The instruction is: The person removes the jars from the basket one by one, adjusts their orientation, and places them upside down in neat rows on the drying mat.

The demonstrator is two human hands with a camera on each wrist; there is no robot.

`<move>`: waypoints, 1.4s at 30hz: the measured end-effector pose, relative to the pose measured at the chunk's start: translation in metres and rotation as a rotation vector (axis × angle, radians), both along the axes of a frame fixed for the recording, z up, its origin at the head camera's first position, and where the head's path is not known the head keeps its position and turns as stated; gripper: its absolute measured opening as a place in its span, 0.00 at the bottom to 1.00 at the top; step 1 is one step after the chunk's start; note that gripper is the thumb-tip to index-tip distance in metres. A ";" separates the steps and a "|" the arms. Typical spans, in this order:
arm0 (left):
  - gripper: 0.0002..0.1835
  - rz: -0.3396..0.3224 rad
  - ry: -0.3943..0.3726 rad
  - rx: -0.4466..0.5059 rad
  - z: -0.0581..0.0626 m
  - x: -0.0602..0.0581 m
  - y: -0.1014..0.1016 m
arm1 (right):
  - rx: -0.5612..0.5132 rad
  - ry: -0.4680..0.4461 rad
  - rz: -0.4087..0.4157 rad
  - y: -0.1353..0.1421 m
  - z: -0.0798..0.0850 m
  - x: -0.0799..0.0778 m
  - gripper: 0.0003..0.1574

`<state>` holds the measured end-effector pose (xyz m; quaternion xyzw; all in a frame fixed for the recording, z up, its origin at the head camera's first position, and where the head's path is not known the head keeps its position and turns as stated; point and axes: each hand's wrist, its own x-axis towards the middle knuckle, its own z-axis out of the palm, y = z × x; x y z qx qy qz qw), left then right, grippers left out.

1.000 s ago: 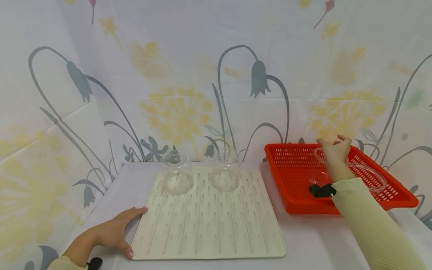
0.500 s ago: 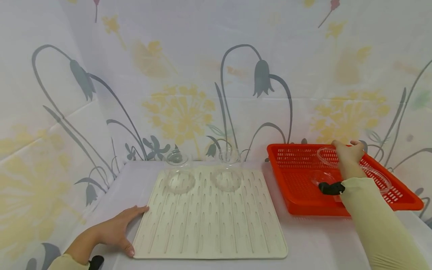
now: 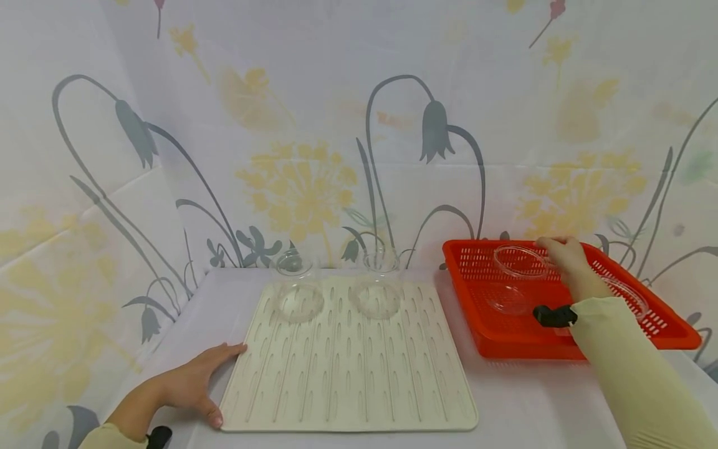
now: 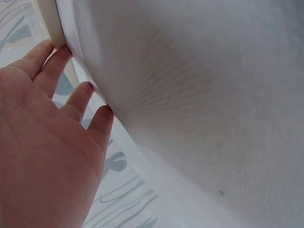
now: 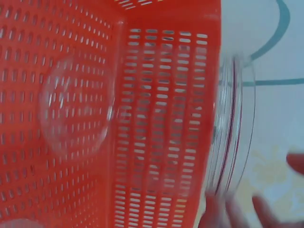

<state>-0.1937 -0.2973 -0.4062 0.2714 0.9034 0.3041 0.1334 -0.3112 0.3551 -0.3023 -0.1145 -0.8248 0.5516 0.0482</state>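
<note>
Seen from the head, a pale, ribbed mat (image 3: 348, 374) fills 6 o'clock, and a red, slotted plastic basket (image 3: 527, 347) sits at 4 o'clock on a white-covered table (image 3: 521, 411). A clear, round jar, the held jar (image 3: 513, 282), is at the basket's 10 o'clock; transparent as it is, little beyond its two rings reads clearly. The right hand (image 3: 571, 265), at the basket's 12 o'clock, seems to pinch its rim, as far as motion blur lets one judge; the fingertips are hard to make out from above. A second jar (image 3: 631, 293), at 3 o'clock in the basket, is partly hidden behind that hand and its cream sleeve (image 3: 639, 368), which the frame's lower edge cuts off. The right wrist view alone shows the held jar side-on, its ringed rim beyond the basket's wall and fingertips at one end of it. On the mat, the left jar (image 3: 299, 302) and right jar (image 3: 376, 299) stand at 11 and 1 o'clock, their outlines faint. The left hand (image 3: 193, 383), at 8 o'clock, grasps nothing: its fingers are spread, touching the mat's edge. Only the left wrist view shows its palm, with fingertips against that edge and the cloth.
</note>
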 end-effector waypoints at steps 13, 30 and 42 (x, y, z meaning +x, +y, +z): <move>0.63 0.003 -0.005 -0.009 0.000 0.000 0.000 | 0.100 -0.091 0.458 -0.004 0.002 -0.006 0.57; 0.63 0.017 -0.028 -0.005 0.000 -0.001 0.000 | 0.239 -0.343 0.605 -0.002 -0.015 -0.011 0.67; 0.63 0.006 -0.010 -0.010 -0.001 -0.001 -0.001 | 0.218 -0.338 0.532 -0.010 -0.025 -0.012 0.64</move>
